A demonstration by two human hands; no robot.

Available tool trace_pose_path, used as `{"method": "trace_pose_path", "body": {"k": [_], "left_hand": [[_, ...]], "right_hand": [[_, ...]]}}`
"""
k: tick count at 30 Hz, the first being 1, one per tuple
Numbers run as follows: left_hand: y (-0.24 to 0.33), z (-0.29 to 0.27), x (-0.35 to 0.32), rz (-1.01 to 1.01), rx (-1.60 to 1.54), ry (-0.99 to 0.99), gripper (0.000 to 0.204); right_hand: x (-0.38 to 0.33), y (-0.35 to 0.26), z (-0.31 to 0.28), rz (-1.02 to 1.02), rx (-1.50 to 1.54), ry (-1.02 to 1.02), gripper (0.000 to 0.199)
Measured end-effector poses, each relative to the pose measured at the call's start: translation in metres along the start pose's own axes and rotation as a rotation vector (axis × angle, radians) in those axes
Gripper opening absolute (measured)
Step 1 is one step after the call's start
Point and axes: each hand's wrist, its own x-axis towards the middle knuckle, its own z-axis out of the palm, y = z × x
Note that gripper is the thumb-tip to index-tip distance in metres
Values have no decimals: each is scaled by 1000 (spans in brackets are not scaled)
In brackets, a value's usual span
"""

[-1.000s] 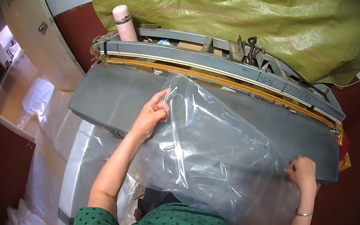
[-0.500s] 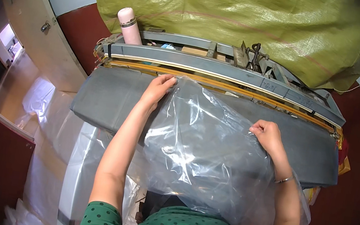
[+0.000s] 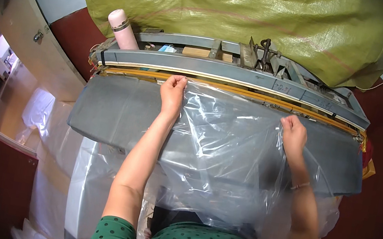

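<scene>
Film (image 3: 212, 148), clear, drapes over a grey bench top (image 3: 108, 106), far edge pinched in left hand (image 3: 172, 97) and right hand (image 3: 294, 134); beyond, metal frame (image 3: 185, 65), pink bottle (image 3: 124, 36), yellow-green tarp (image 3: 249, 8); leftward, open door (image 3: 43, 56)

Pink flask (image 3: 125, 34) near olive tarp (image 3: 238, 17)

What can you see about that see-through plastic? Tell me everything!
The clear plastic looks thin, shiny and crinkly, with bright white streaks along its folds. The left hand pinches its upper left corner, and the right hand pinches it farther right, near its upper edge. It spreads over the long grey surface, which shows through it, and hangs loosely over the front side toward the person. Whether it is a single sheet or a bag, I can't tell.
</scene>
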Motion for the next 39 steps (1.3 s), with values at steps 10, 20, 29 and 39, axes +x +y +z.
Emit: {"method": "trace_pose_path", "body": {"k": [10, 20, 29, 39], "left_hand": [[-19, 18, 7, 90, 98, 247, 10], [-32, 13, 15, 155, 214, 373, 17], [8, -11, -18, -6, 7, 281, 12], [16, -40, -81, 445, 833, -61, 18]], "right_hand": [[37, 9, 54, 115, 130, 257, 20], [42, 23, 60, 49, 200, 317, 29], [40, 34, 63, 116, 362, 188, 22], [-12, 9, 8, -181, 355, 184, 13]]}}
